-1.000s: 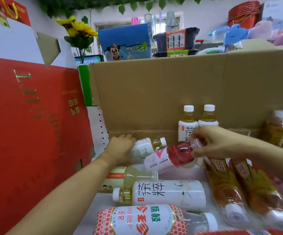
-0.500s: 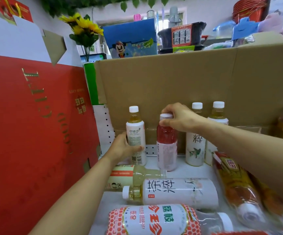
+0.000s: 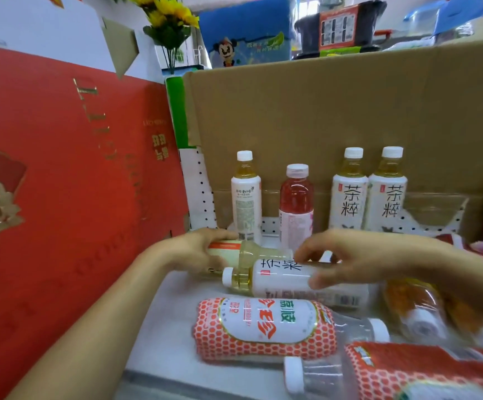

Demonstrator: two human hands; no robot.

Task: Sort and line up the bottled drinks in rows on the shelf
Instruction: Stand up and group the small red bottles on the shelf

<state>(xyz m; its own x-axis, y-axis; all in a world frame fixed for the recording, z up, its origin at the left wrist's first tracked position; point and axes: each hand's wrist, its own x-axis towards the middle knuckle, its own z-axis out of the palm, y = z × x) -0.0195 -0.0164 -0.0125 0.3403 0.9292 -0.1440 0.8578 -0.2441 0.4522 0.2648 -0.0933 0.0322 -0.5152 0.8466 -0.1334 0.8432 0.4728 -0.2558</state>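
White shelf board (image 3: 159, 319) at lower centre carries a lying honeycomb-label bottle (image 3: 263, 327). Just beyond it, both hands have dropped from the back row: the right hand (image 3: 358, 258) curls round a lying tea bottle (image 3: 286, 280), and the left hand (image 3: 191, 249) grips a lying orange-label bottle (image 3: 228, 248). Farther back, mid-frame, the pale bottle (image 3: 246, 197) and red bottle (image 3: 296, 203) now stand released beside the upright tea pair (image 3: 349, 194), so the row likely grows next.

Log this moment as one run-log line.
stage: sorting | upright at back: pink drink bottle, three tea bottles | left grip: holds orange-banded bottle | right grip: pinches lying tea bottle | front: lychee soda bottle lying
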